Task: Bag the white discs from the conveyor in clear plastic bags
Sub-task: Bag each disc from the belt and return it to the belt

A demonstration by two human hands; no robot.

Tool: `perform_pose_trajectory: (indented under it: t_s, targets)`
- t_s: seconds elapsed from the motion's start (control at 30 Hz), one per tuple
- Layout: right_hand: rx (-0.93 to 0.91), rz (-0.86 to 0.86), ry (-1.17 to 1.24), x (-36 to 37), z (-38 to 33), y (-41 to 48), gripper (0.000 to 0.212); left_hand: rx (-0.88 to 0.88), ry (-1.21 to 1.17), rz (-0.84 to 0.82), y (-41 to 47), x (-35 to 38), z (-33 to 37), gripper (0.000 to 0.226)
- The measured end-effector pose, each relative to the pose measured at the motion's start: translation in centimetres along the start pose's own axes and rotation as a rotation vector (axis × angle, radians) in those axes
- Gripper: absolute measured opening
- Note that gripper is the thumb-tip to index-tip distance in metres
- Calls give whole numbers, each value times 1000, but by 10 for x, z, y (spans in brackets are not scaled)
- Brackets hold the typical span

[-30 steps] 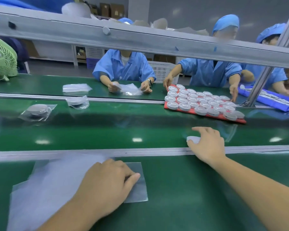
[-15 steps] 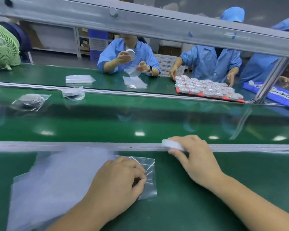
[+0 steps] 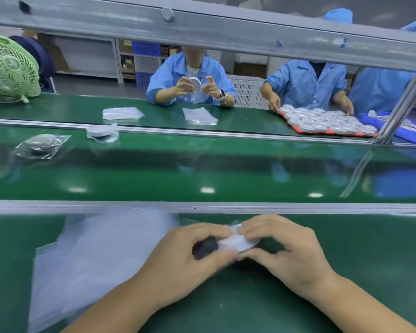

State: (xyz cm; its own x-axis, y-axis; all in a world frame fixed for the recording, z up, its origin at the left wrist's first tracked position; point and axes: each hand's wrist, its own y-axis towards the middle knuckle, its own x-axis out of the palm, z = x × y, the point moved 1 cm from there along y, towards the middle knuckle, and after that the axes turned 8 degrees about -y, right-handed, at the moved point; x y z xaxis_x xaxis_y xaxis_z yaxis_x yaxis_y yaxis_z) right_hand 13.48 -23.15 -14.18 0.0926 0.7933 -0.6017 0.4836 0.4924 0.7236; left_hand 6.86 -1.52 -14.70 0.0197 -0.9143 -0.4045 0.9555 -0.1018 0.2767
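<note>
The long green belt is stretching across the middle from left to right. The green table is lying on the near side of it, and the person is working there. A big pile of bags is lying on the near left, just beside the left hand, likely so a new one is easy to grab. A red tray full of discs is sitting far right, and a green fan is standing far left. Two packed bags are lying on the belt at the left.

The left hand and right hand are coming together at the near middle. The left hand's fingers are curling round one clear bag, I think to hold its mouth wide. The right hand is pinching the white disc by its edge and seems to be pushing it in. The disc is sitting between both hands, partly in the bag. It is blurry, so how far in is hard to tell.
</note>
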Motion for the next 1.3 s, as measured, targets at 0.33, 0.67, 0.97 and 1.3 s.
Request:
perform_pose_trajectory:
  t_s: [0.33, 0.67, 0.97, 1.3]
  targets:
    - [513, -83, 380, 16, -33, 11, 53, 156, -330, 384, 1, 14, 18, 20]
    - [694, 98, 114, 47, 40, 120, 12, -164, 651, 57, 11, -81, 19, 37]
    - [637, -674, -455, 136, 125, 215, 42, -351, 897, -210, 22, -65, -4, 32]
    - [185, -290, -237, 112, 28, 86, 17, -214, 842, -20, 14, -53, -25, 39]
